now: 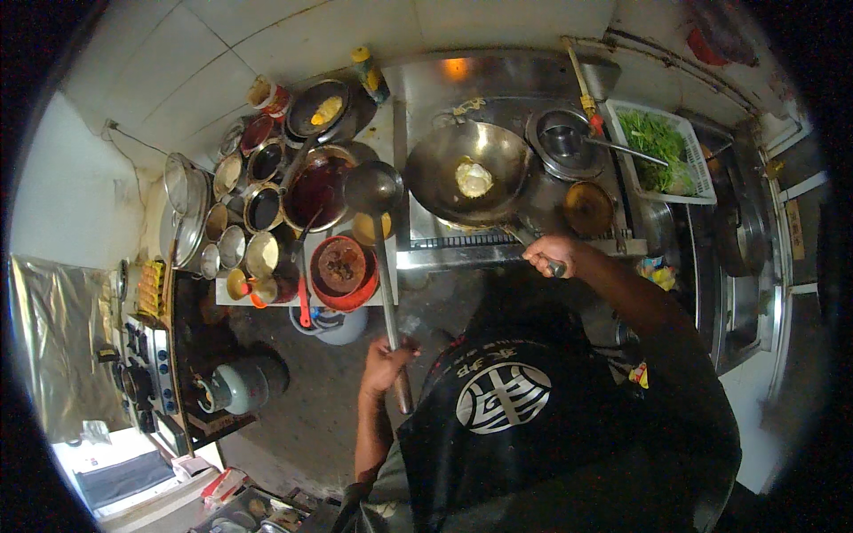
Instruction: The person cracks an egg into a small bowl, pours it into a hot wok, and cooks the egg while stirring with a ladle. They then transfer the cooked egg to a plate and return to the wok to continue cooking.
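Note:
My right hand [550,256] grips the handle of a steel wok [426,180] on the stove. Inside the wok lies a fried egg [474,180], white with browned edges. A long steel ladle [383,266] is in my left hand [390,365], held near the lower end of its shaft. Its bowl [373,188] hangs over the right rim of a pot of dark red liquid [316,190] and looks bare inside. Beneath the ladle's shaft, a red basin [343,305] holds a bowl of brown sauce [341,266].
Several seasoning bowls [262,254] crowd the left counter. Behind them, a pan [320,110] contains yellow food. Right of the wok stand a lidded-looking pot [563,143] and a white basket of greens [700,190]. A gas cylinder [243,388] is on the floor at left.

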{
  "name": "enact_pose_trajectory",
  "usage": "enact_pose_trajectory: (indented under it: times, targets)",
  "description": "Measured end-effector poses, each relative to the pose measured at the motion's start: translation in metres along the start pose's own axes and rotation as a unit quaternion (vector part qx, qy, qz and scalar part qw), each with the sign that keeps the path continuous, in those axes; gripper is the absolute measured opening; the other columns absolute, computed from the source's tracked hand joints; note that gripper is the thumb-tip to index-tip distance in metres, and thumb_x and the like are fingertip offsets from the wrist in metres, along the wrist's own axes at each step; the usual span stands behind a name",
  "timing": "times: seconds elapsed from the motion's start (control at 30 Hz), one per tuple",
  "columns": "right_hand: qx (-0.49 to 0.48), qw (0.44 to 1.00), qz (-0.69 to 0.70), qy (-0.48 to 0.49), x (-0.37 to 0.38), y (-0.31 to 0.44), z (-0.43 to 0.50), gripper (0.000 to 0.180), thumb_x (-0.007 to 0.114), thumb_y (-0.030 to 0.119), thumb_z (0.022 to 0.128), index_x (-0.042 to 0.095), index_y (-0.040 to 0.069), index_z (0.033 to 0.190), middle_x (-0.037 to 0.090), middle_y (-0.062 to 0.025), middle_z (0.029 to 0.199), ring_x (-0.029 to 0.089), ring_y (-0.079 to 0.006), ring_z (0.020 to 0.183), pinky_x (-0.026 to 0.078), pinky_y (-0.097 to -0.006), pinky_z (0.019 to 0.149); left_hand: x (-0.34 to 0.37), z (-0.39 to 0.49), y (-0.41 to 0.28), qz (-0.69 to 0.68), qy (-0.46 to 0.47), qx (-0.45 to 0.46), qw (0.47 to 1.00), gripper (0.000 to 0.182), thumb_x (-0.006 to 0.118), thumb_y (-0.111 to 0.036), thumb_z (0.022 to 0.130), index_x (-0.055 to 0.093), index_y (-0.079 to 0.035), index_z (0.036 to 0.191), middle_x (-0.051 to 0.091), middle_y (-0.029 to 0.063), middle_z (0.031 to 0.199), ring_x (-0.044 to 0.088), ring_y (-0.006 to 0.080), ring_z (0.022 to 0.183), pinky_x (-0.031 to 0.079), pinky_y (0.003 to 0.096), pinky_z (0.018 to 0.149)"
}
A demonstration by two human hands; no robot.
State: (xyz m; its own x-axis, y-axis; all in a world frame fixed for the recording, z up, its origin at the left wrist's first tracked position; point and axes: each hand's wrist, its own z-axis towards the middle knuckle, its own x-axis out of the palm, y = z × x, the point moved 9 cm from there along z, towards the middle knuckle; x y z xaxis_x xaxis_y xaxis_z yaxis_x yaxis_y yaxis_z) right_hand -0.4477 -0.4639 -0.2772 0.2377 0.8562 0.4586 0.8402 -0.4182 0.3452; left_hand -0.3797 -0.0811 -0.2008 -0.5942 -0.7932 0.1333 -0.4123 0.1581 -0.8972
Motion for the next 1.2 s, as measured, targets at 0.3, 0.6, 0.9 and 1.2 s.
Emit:
enact_pose_trajectory:
  times: [0.3, 0.6, 0.9, 1.2]
  targets:
    - [-0.080, 0.996, -0.035, -0.015, 0.008, 0.017, 0.000, 0.026, 0.058, 0.018, 0.091, 0.050, 0.010, 0.067, 0.047, -0.0009, 0.054, 0.045, -0.0128, 0.041, 0.040, -0.0284, 0.040, 0.000, 0.010, 0.001, 0.030, 0.017, -0.012, 0.999, 0.013, 0.060, -0.007, 0.084, 0.065, 0.002, 0.093, 0.068, 0.0079, 0.087, 0.064, 0.0163, 0.081, 0.050, 0.0314, 0.079]
    - [-0.063, 0.984, -0.165, 0.025, 0.015, 0.012, -0.032, 0.033, 0.054, 0.023, 0.094, 0.051, 0.011, 0.064, 0.049, -0.0029, 0.054, 0.051, -0.0167, 0.047, 0.045, -0.0352, 0.050, 0.003, 0.019, -0.012, 0.029, 0.043, -0.003, 0.999, 0.011, 0.058, -0.001, 0.084, 0.062, 0.002, 0.094, 0.068, 0.0102, 0.090, 0.065, 0.0175, 0.083, 0.053, 0.0330, 0.080]
    - [-0.019, 0.997, -0.071, 0.029, 0.008, 0.003, -0.028, 0.027, 0.055, 0.019, 0.095, 0.048, 0.012, 0.070, 0.044, 0.0041, 0.056, 0.042, -0.0070, 0.044, 0.039, -0.0250, 0.040, 0.007, 0.021, -0.017, 0.037, 0.045, 0.003, 0.998, 0.017, 0.052, 0.001, 0.079, 0.063, 0.005, 0.092, 0.069, 0.0131, 0.089, 0.065, 0.0204, 0.082, 0.051, 0.0359, 0.079]
    - [-0.080, 0.995, -0.056, 0.016, 0.007, 0.026, 0.001, 0.027, 0.057, 0.016, 0.092, 0.048, 0.011, 0.067, 0.045, 0.0014, 0.051, 0.046, -0.0102, 0.042, 0.040, -0.0258, 0.039, 0.003, 0.044, -0.014, -0.013, 0.035, 0.013, 0.999, 0.012, 0.056, -0.002, 0.080, 0.062, 0.003, 0.089, 0.067, 0.0104, 0.086, 0.064, 0.0190, 0.079, 0.050, 0.0332, 0.077]
